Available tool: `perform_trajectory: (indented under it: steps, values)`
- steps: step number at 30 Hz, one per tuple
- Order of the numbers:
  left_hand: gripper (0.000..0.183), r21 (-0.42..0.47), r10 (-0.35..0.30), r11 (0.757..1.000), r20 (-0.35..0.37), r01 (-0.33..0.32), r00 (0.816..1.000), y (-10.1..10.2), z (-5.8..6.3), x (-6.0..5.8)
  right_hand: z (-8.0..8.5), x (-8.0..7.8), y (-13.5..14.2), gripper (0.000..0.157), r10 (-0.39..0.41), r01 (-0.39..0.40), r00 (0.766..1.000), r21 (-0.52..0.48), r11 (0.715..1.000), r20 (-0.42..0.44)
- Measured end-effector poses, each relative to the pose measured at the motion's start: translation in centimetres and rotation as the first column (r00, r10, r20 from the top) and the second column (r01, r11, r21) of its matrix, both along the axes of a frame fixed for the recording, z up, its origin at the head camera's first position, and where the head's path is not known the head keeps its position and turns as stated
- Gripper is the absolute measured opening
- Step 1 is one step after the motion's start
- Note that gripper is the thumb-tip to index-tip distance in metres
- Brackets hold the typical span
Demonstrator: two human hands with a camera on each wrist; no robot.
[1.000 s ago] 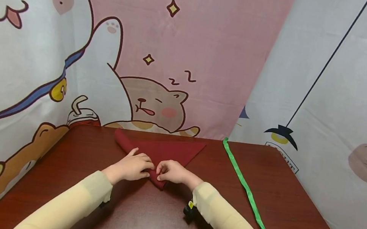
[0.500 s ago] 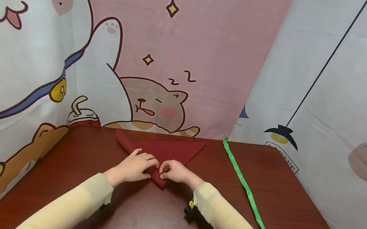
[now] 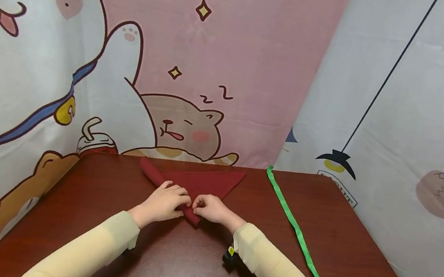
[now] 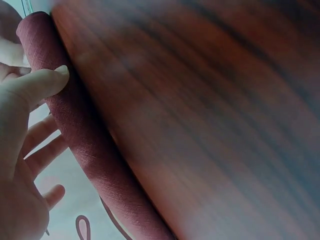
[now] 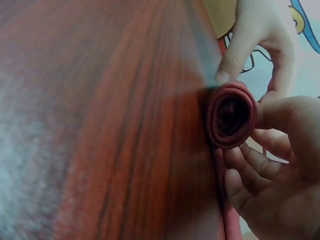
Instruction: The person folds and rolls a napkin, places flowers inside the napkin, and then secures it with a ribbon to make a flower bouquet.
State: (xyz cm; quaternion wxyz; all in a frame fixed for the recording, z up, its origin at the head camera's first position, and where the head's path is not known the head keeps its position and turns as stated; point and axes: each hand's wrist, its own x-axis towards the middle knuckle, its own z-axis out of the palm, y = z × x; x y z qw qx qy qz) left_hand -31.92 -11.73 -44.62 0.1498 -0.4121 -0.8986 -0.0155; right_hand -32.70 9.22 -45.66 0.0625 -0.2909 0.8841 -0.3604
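A dark red cloth [image 3: 201,183] lies at the far side of the table, its left edge wound into a slanting roll [image 3: 152,172] and the rest a flat triangle. My left hand [image 3: 166,202] holds the roll near its close end; in the left wrist view the thumb [image 4: 47,82] lies on top, with the other fingers partly hidden behind it. Beside it my right hand [image 3: 213,208] grips the roll's near end with bent fingers. In the right wrist view, the roll's spiral end [image 5: 214,117] faces the camera, fingers touching its side.
A long green ribbon [image 3: 297,233] runs down the right side of the brown table [image 3: 181,267]. Behind the table hangs a cartoon-printed cloth backdrop [image 3: 255,68]. A black device [image 3: 229,258] sits at my right wrist.
The near end of the roll has turned slightly and looks neater. Both hands have shifted a little along with it. The head view has moved slightly to the right.
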Motion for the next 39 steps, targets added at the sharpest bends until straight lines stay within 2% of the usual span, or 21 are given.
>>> perform_trajectory:
  steps: [5,9,13,19,31,34,39]
  values:
    - [0.022,0.008,0.003,1.0,-0.001,-0.003,1.0,0.1,0.0,-0.1,0.1,0.2,-0.4,0.015,-0.015,0.017,0.997,0.026,1.0,-0.078]
    - [0.02,0.015,0.004,1.0,0.019,-0.005,1.0,0.2,0.2,-0.2,0.1,0.2,-0.6,0.029,-0.008,0.015,0.995,0.068,0.998,-0.098]
    - [0.02,0.018,0.004,1.0,0.051,-0.005,0.999,0.1,0.1,-0.4,0.2,0.3,-0.8,0.034,0.001,0.009,0.994,0.093,0.996,-0.113]
    - [0.021,0.003,0.004,1.0,0.089,-0.005,0.996,-0.2,0.2,-0.3,0.1,0.6,-1.0,0.033,0.008,0.0,0.995,0.084,0.996,-0.103]
    - [0.016,-0.025,-0.012,1.0,0.191,0.017,0.982,-0.6,1.4,0.6,0.1,1.3,-1.3,0.026,0.028,-0.027,1.0,0.031,0.999,-0.012]
    - [0.016,-0.019,-0.018,1.0,0.185,0.022,0.982,-0.5,1.4,0.8,0.0,1.2,-1.2,0.025,0.028,-0.028,1.0,0.017,0.999,0.002]
    - [0.02,0.013,-0.03,0.999,0.131,0.029,0.991,-0.6,1.1,0.9,-0.2,0.8,-0.9,0.021,0.015,-0.015,1.0,0.017,1.0,0.003]
